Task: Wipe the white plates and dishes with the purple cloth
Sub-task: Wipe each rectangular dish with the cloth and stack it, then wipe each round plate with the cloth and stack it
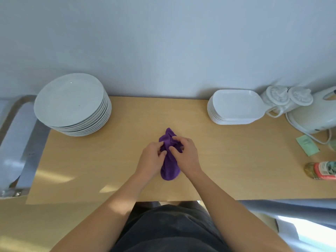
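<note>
While the cloth (170,160) lies bunched on the table (109,160), it is grasped from both sides near its middle. The left hand (151,157) is curled against the cloth's left side, and its fingers (162,153) are pinched into the folds. The right hand (187,155) is curled over the right side, and its fingers (175,139) are hooked across the top of the bunch. The two sets of fingertips are brought close together, with only a ridge of purple fabric between them.

Just beyond the fingertips, a pointed end of the cloth is seen sticking out toward the wall (163,42). Behind the fingers, a rounded end is laid flat on the wood between the two wrists.

Well to the left of the left fingers and farther back, a stack of round plates (71,102) is set at the table's far left corner. Well to the right of the right fingers, a stack of squarish dishes (236,106) is placed against the wall. Both stacks are kept well apart from the cloth.

Farther right of the dishes, a white appliance (312,117), possibly a kettle, is cut off by the frame edge. A green packet (307,145) and a lying bottle (321,170) are found nearer the table's front.
</note>
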Available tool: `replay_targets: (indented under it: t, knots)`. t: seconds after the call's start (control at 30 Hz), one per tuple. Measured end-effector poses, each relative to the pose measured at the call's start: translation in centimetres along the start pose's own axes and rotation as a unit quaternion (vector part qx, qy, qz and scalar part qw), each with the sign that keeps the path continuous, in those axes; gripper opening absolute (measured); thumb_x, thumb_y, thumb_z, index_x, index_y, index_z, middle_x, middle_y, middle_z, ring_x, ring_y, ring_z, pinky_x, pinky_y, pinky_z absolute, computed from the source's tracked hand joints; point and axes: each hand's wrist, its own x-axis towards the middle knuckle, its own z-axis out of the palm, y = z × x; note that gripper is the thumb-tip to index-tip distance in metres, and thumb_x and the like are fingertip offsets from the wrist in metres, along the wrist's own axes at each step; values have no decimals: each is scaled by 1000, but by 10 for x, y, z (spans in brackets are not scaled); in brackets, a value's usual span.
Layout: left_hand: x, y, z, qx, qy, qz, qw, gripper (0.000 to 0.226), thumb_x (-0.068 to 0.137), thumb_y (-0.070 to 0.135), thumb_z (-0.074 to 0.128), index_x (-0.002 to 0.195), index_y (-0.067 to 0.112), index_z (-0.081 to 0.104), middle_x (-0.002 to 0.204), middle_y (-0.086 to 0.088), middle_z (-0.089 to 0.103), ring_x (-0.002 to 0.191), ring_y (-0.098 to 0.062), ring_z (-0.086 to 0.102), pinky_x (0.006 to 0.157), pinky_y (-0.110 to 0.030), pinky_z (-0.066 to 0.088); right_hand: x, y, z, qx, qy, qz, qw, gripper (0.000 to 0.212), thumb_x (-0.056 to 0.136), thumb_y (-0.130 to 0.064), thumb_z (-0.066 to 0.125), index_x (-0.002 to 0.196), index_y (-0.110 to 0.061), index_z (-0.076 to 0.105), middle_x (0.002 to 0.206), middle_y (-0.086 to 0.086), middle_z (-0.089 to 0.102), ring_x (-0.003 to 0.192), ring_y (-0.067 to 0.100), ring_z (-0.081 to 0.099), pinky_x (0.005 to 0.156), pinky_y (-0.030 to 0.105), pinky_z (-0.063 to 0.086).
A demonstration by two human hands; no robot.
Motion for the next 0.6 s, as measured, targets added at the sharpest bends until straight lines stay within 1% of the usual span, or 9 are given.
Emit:
replay_targets:
  t: [0.17, 0.23, 0.3, 0.33, 0.37, 0.43, 0.47, 0.5, 0.6]
  knots:
    - [10, 10, 17, -5, -51, 30, 998, 41, 97, 16, 58, 138, 12, 55, 124, -3, 62, 107, -18, 63, 97, -34, 50, -8, 13, -15, 11, 83, 35, 996, 37, 89, -14, 71, 125, -20, 65, 125, 2, 59, 104, 12, 59, 95, 23, 47]
    - [12, 16, 24, -11, -76, 38, 996, 42, 97, 15, 58, 138, 12, 55, 126, -4, 62, 107, -18, 64, 98, -35, 50, -10, 19, -26, 7, 95, 45, 994, 36, 89, -14, 71, 124, -20, 66, 125, 3, 59, 101, 11, 59, 94, 24, 48]
    - [16, 21, 28, -11, -94, 40, 995, 41, 97, 14, 57, 138, 12, 55, 127, -4, 62, 107, -18, 65, 99, -35, 50, -12, 22, -35, 2, 99, 52, 994, 35, 88, -15, 71, 123, -19, 67, 125, 3, 58, 101, 12, 59, 97, 30, 50]
    - [17, 24, 29, -4, -97, 44, 994, 41, 97, 14, 57, 138, 13, 55, 128, -4, 62, 109, -19, 64, 99, -34, 49, -12, 23, -38, -6, 104, 57, 993, 35, 88, -16, 70, 123, -19, 67, 127, 2, 57, 106, 14, 58, 100, 34, 49]
    - [19, 26, 29, 7, -99, 48, 994, 42, 97, 15, 57, 139, 14, 54, 129, -4, 61, 110, -20, 64, 99, -34, 48, -12, 23, -39, -28, 110, 62, 992, 35, 88, -18, 69, 123, -20, 67, 132, 1, 54, 115, 18, 55, 104, 37, 46]
    - [18, 30, 23, 22, -92, 50, 994, 43, 96, 16, 55, 140, 19, 54, 133, -3, 59, 113, -20, 61, 100, -34, 46, -12, 13, -39, -104, 131, 70, 983, 39, 89, -25, 64, 128, -26, 63, 144, -2, 43, 133, 22, 40, 110, 40, 35]
    - [18, 30, 18, 31, -81, 53, 995, 42, 96, 15, 54, 138, 21, 55, 132, -2, 59, 113, -20, 61, 98, -36, 47, -11, 5, -38, -127, 137, 58, 981, 41, 89, -26, 62, 130, -28, 61, 149, -3, 38, 138, 21, 33, 111, 41, 29]
    - [17, 30, 11, 44, -63, 55, 996, 40, 96, 15, 52, 135, 20, 57, 130, -3, 59, 113, -20, 60, 96, -37, 47, -9, -4, -36, -132, 135, 32, 982, 42, 90, -26, 61, 132, -28, 59, 151, -3, 36, 139, 20, 31, 111, 41, 27]
    - [17, 21, -18, 99, 25, 57, 993, 40, 96, 18, 53, 136, 16, 56, 134, -2, 56, 115, -22, 59, 96, -39, 48, 0, -33, -19, -87, 92, -63, 990, 40, 91, -18, 59, 130, -22, 60, 148, -1, 41, 136, 19, 35, 113, 34, 28]
